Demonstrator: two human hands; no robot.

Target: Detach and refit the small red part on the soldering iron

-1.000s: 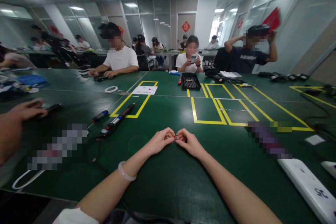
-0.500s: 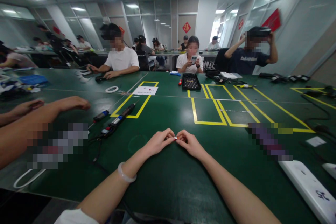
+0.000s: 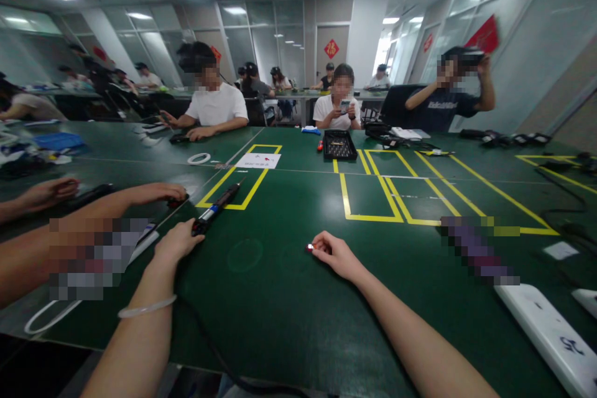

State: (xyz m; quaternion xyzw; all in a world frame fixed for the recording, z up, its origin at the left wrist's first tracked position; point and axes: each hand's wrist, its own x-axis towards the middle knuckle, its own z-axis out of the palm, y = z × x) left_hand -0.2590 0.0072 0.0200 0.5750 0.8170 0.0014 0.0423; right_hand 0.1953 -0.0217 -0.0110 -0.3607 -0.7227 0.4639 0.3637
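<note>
My left hand [image 3: 180, 239], a pale bangle on its wrist, is closed around the rear end of a corded electric screwdriver [image 3: 218, 202]. The tool is black with a blue and silver section. It lies slanted on the green table [image 3: 280, 323], its thin tip pointing away inside a yellow-taped rectangle. Between the fingertips of my right hand [image 3: 333, 254] is a small red and white piece [image 3: 310, 248], pinched just above or on the table. The piece is too small to make out its kind.
At the left, a co-worker's forearm [image 3: 107, 208] and hand reach over the table near mine. A white power strip [image 3: 545, 323] lies at the right. Farther off are a black tray [image 3: 339, 145] of small parts, a paper label [image 3: 259, 161] and a white ring [image 3: 198, 159].
My left hand has left the small piece and moved left onto the screwdriver's rear end. My right hand stays put with the piece. The co-worker's hand has moved right.
</note>
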